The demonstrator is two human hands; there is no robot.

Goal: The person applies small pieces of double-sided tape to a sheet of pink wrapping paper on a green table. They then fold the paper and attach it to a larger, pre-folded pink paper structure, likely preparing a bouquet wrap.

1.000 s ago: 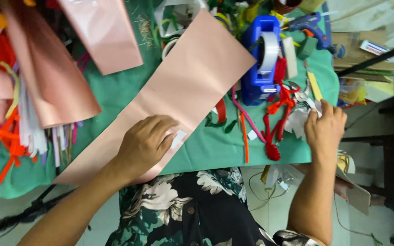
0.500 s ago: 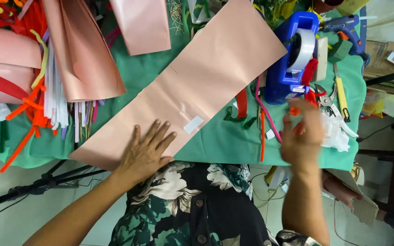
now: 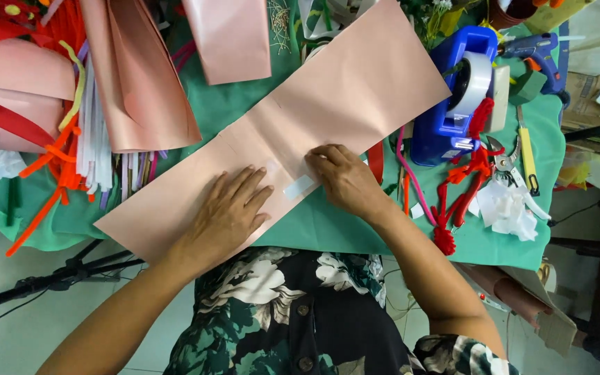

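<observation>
Nearest the person, the left hand (image 3: 227, 212) lies flat with fingers spread on the long pink paper strip (image 3: 279, 135), pinning it to the green-covered surface (image 3: 328, 229). Just beside it, the right hand (image 3: 345, 180) presses its fingertips, held together, at the strip's near edge, touching a short piece of clear tape (image 3: 298, 187) that hangs half off the paper. The strip runs diagonally from the near left to the far right and seems to be made of two sheets meeting at a seam near the middle. Judging by this, the join is partly taped: one piece is on and being smoothed, while the rest of the seam looks bare.

By count: one long strip, one tape piece visible on it, two hands. Farther right sits one blue tape dispenser (image 3: 446, 104) with one roll, red pipe cleaners (image 3: 463, 177) beside it, and one blue glue gun (image 3: 536, 48) beyond. Farther left lie at least three more pink sheets (image 3: 140, 83)
</observation>
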